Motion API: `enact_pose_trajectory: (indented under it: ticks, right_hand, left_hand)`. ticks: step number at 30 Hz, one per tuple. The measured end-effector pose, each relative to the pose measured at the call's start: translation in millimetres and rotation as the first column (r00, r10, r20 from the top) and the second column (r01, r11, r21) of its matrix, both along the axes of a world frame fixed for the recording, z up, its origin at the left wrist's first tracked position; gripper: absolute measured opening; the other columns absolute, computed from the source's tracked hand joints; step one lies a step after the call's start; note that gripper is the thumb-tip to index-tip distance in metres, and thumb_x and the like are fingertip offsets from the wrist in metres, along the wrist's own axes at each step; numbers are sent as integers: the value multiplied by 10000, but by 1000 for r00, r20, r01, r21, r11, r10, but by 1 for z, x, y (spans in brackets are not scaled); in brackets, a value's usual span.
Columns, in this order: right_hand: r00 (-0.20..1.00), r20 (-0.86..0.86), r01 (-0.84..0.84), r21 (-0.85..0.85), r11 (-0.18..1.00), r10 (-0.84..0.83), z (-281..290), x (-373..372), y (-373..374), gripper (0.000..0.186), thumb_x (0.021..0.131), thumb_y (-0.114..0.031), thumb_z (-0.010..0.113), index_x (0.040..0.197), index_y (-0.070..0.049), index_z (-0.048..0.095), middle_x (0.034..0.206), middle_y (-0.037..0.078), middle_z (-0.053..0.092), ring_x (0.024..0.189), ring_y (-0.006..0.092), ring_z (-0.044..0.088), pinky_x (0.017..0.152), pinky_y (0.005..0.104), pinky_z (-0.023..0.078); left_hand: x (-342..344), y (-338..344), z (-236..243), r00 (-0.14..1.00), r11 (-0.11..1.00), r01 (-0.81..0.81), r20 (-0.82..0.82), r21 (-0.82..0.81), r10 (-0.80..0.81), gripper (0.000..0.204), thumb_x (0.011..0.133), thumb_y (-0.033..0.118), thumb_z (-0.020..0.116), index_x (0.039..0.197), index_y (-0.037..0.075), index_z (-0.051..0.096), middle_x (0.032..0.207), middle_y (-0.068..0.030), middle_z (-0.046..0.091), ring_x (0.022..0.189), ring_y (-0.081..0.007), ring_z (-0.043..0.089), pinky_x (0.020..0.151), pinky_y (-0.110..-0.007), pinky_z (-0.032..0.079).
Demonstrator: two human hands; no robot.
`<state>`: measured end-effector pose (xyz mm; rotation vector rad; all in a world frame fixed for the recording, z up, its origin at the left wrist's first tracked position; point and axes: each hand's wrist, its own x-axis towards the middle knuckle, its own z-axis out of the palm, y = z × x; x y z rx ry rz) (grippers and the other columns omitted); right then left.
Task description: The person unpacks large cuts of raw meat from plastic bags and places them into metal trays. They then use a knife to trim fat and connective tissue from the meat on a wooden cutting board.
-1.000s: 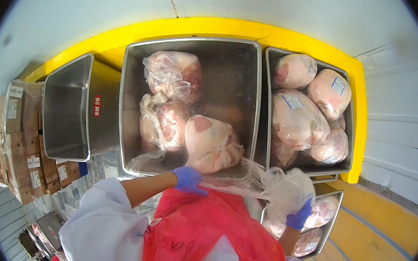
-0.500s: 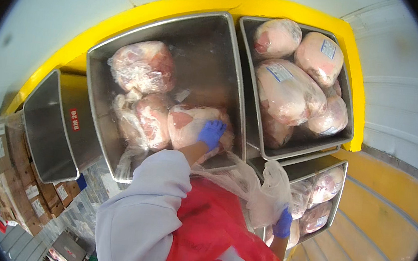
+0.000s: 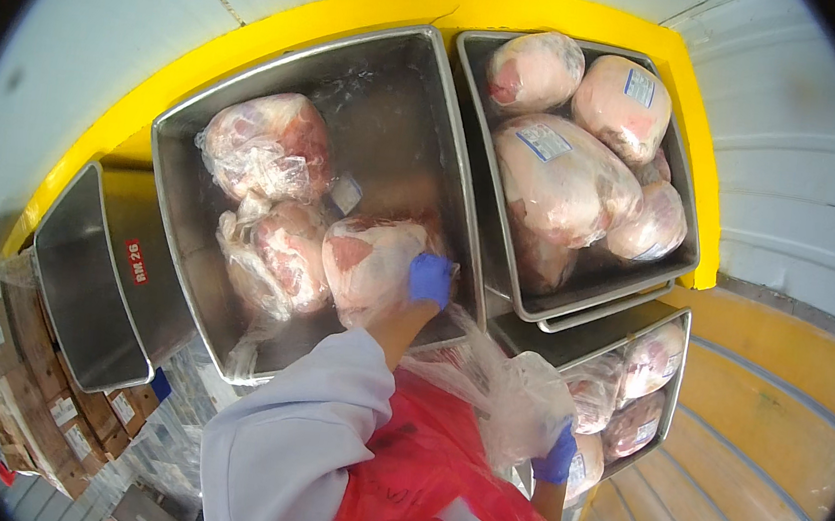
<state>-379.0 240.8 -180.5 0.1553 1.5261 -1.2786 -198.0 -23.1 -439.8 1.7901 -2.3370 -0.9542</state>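
In the large steel bin [image 3: 394, 87] before me, a big piece of raw meat [image 3: 361, 270] lies at the near right. My left hand [image 3: 431, 280], in a blue glove, has its fingers curled over the meat's right end. My right hand [image 3: 554, 460], also blue-gloved, is closed on a bunched clear plastic bag [image 3: 525, 401]. The plastic stretches from beside the left hand across the bin's near rim to the right hand. Two other pieces, a far plastic-wrapped one [image 3: 270, 146] and a nearer one with loose film [image 3: 292, 257], sit at the bin's left.
A second steel bin [image 3: 468, 74] at the right holds several wrapped, labelled meat pieces. Nearer stands a lower bin [image 3: 675, 386] with more. To the left are another steel bin [image 3: 99, 280] and stacked cardboard boxes [image 3: 25, 373]. A yellow barrier [image 3: 362, 4] runs along the wall.
My left hand has shifted toward the meat's right end, and its fingers have drawn in. My right hand has moved slightly down and left with the plastic bag. The view has shifted a little.
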Motion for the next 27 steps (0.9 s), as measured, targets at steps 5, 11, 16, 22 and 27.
enact_pose_trajectory:
  ticks: [5, 11, 16, 22, 27]
  right_hand:
    - [997, -33, -70, 9, 998, 70, -28, -11, 18, 468, 991, -366, 429, 1331, -44, 434, 1224, 83, 546, 1086, 212, 542, 923, 377, 470]
    - [912, -159, -378, 34, 925, 378, -13, 5, -32, 426, 998, -312, 427, 1312, -25, 447, 1206, 57, 543, 1078, 179, 528, 923, 346, 454]
    - [895, -55, -435, 119, 893, 443, -29, 3, -21, 415, 989, -259, 451, 1317, -5, 442, 1234, 60, 526, 1127, 158, 492, 955, 315, 415]
    - [829, -74, -519, 269, 811, 555, -6, 27, -36, 278, 933, -198, 538, 1146, -21, 559, 1071, 37, 560, 953, 129, 502, 843, 287, 425]
    - [121, -486, -890, 332, 311, 865, 24, 12, -44, 356, 904, -152, 497, 1227, -6, 528, 1187, 185, 571, 1103, 330, 538, 965, 388, 415]
  left_hand:
    - [7, -4, -11, 994, 996, 71, -85, 55, -66, 188, 802, 279, 604, 851, 103, 648, 868, -137, 663, 839, -330, 634, 802, -452, 461]
    - [50, -4, 16, 949, 979, 202, -255, 38, -186, 214, 876, 233, 499, 901, 60, 623, 934, -178, 639, 867, -362, 614, 804, -460, 471]
    - [106, -29, 71, 916, 926, 287, -353, 246, -191, 204, 867, 191, 531, 1001, 65, 620, 973, -166, 625, 901, -354, 601, 775, -428, 482]
    - [108, -107, 121, 953, 958, 235, -232, 165, -194, 422, 944, 388, 446, 935, 7, 628, 795, -222, 618, 753, -395, 597, 704, -462, 462]
    - [49, -126, 29, 975, 981, -16, -219, -196, -28, 396, 930, 396, 478, 971, 28, 621, 818, -219, 622, 789, -420, 588, 750, -481, 451]
